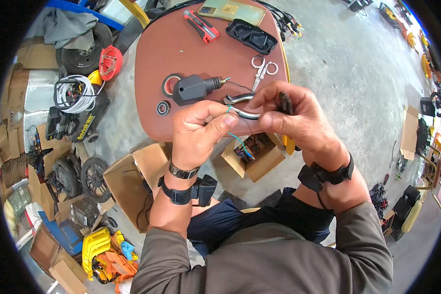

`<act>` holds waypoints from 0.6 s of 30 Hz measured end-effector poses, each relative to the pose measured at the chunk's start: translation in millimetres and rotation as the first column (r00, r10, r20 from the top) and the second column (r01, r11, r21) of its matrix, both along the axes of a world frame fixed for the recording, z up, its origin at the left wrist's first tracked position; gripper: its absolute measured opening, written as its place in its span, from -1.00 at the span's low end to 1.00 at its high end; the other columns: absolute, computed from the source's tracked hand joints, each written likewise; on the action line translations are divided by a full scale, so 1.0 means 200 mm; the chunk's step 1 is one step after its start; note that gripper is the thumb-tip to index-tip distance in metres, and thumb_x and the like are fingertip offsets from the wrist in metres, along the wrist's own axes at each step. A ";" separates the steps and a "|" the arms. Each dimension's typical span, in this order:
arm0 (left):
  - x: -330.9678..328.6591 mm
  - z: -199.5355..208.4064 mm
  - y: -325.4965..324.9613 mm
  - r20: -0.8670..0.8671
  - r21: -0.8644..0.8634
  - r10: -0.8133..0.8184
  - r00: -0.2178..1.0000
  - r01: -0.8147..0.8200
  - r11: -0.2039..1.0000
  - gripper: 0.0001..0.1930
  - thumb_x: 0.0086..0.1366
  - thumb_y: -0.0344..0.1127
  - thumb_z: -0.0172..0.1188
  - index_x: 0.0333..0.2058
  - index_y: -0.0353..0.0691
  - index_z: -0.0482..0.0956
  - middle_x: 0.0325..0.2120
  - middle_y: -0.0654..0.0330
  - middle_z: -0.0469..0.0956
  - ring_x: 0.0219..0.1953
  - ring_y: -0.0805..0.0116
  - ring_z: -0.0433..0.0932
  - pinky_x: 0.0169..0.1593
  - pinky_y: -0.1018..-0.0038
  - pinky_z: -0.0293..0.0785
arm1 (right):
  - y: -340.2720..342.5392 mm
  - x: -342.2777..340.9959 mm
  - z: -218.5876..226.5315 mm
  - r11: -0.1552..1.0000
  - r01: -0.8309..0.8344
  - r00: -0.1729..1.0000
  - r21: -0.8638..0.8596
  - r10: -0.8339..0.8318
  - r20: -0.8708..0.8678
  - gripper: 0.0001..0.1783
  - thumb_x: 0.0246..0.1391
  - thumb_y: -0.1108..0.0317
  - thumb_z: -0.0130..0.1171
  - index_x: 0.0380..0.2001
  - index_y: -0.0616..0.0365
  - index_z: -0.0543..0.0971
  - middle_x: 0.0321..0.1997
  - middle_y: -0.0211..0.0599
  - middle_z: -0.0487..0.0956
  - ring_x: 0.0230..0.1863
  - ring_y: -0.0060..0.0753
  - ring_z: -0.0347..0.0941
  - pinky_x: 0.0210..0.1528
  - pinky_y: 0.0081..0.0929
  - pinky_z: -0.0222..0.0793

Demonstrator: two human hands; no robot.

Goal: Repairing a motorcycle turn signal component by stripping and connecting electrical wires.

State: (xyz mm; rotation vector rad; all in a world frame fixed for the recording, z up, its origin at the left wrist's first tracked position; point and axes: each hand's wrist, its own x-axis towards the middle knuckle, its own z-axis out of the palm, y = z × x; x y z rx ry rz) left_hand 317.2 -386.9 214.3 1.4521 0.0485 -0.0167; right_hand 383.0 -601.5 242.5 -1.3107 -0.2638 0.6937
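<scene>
My left hand pinches a thin green wire between thumb and fingers, and the wire's loose end dangles below the table edge. My right hand is closed around pliers near their dark head. The black-and-white handles point left, and one of them reaches the left fingertips, where the green wire passes. Just beyond the hands lies a black plastic housing with a ribbed neck and a thin wire coming out. Beside it are a roll of tape and a ring bearing.
The brown table also bears folding scissors, a red utility knife, a black plastic tray and a phone. Cardboard boxes stand below its near edge. Wheels and a red helmet are at left.
</scene>
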 end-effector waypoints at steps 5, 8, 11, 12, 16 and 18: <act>-0.01 -0.01 0.01 -0.127 -0.162 -0.051 0.991 0.030 0.986 -0.82 0.23 -0.34 0.33 -0.36 -0.37 0.61 -0.63 0.33 0.48 -0.70 0.67 0.23 -0.62 0.66 0.08 | 0.05 -0.01 -0.03 0.997 -0.054 0.998 -0.055 0.055 0.021 -0.74 0.12 0.41 0.28 -0.14 0.26 0.54 -0.29 -0.45 0.55 -0.26 -0.71 0.43 -0.23 -0.65 0.41; -0.01 -0.03 0.00 -0.107 -0.215 -0.101 0.989 0.076 0.974 -0.80 0.26 -0.32 0.29 -0.35 -0.39 0.60 -0.65 0.31 0.47 -0.71 0.64 0.23 -0.62 0.65 0.06 | 0.08 -0.02 -0.01 0.996 -0.058 0.996 0.073 0.063 -0.070 -0.75 0.13 0.44 0.26 -0.13 0.27 0.54 -0.31 -0.48 0.53 -0.28 -0.73 0.41 -0.26 -0.67 0.38; 0.01 -0.05 0.00 -0.083 -0.228 -0.134 0.987 0.112 0.967 -0.76 0.29 -0.27 0.25 -0.36 -0.39 0.59 -0.67 0.28 0.46 -0.72 0.61 0.24 -0.62 0.64 0.07 | 0.09 -0.01 -0.01 0.998 -0.062 0.991 0.029 0.065 -0.115 -0.79 0.14 0.50 0.21 -0.14 0.30 0.55 -0.24 -0.43 0.55 -0.25 -0.70 0.43 -0.18 -0.62 0.46; 0.01 -0.06 0.01 -0.086 -0.238 -0.142 0.986 0.119 0.964 -0.75 0.30 -0.25 0.25 -0.37 -0.38 0.59 -0.67 0.27 0.45 -0.72 0.60 0.24 -0.62 0.64 0.08 | 0.10 -0.01 -0.02 0.998 -0.068 0.995 0.003 0.068 -0.068 -0.81 0.14 0.52 0.19 -0.16 0.32 0.56 -0.23 -0.40 0.57 -0.24 -0.67 0.45 -0.13 -0.57 0.50; 0.02 -0.07 0.02 -0.073 -0.267 -0.230 0.970 0.204 0.942 -0.71 0.40 -0.21 0.15 -0.45 -0.29 0.57 -0.71 0.36 0.42 -0.69 0.65 0.29 -0.62 0.66 0.14 | 0.10 0.00 -0.02 0.993 -0.110 0.993 -0.048 0.107 -0.059 -0.83 0.13 0.58 0.14 -0.19 0.35 0.58 -0.23 -0.31 0.61 -0.19 -0.59 0.51 -0.01 -0.44 0.58; 0.02 -0.07 0.01 -0.099 -0.275 -0.231 0.968 0.196 0.941 -0.70 0.40 -0.19 0.15 -0.47 -0.28 0.56 -0.71 0.34 0.45 -0.70 0.65 0.29 -0.63 0.66 0.14 | 0.12 -0.01 -0.02 0.997 -0.074 0.991 0.026 0.077 -0.114 -0.83 0.13 0.58 0.13 -0.18 0.35 0.57 -0.26 -0.30 0.61 -0.21 -0.57 0.54 -0.04 -0.44 0.59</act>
